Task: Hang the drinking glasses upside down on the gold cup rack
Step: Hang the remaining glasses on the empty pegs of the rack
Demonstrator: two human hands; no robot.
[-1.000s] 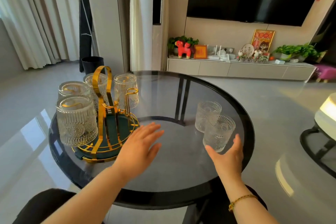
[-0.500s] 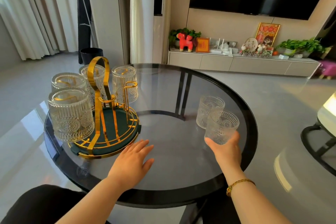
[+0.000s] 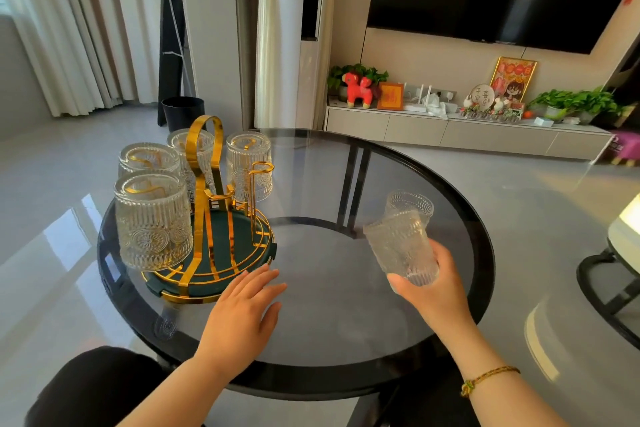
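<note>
Curling around the lower part of a ribbed drinking glass point(image 3: 401, 248), the fingers point(image 3: 398, 282) of the right hand point(image 3: 433, 291) are closed on it, thumb on the near side, the rest hidden behind the glass; it looks lifted off the tabletop point(image 3: 329, 184) and tilted, its mouth leaning toward ten o'clock. The left hand point(image 3: 242, 308) holds nothing: its fingers lie flat, slightly spread and nearly straight, on or just above the dark glass surface, tips just beside the near rim of the gold cup rack point(image 3: 207, 218), whether touching cannot be told.

Behind the held glass, toward twelve o'clock and partly hidden by it, a second loose glass point(image 3: 412, 203) stands upright at about three o'clock on the round top. The rack sits at about nine o'clock, and four hung glasses point(image 3: 152, 222) already hang on it upside down, at its left and far sides. One gold loop point(image 3: 259, 184) on the rack's right side stands bare; a further free one is likely but cannot be made out.

By my judgement the task is two thirds done: the held glass needs turning over and setting on a free loop, then the last one follows
</note>
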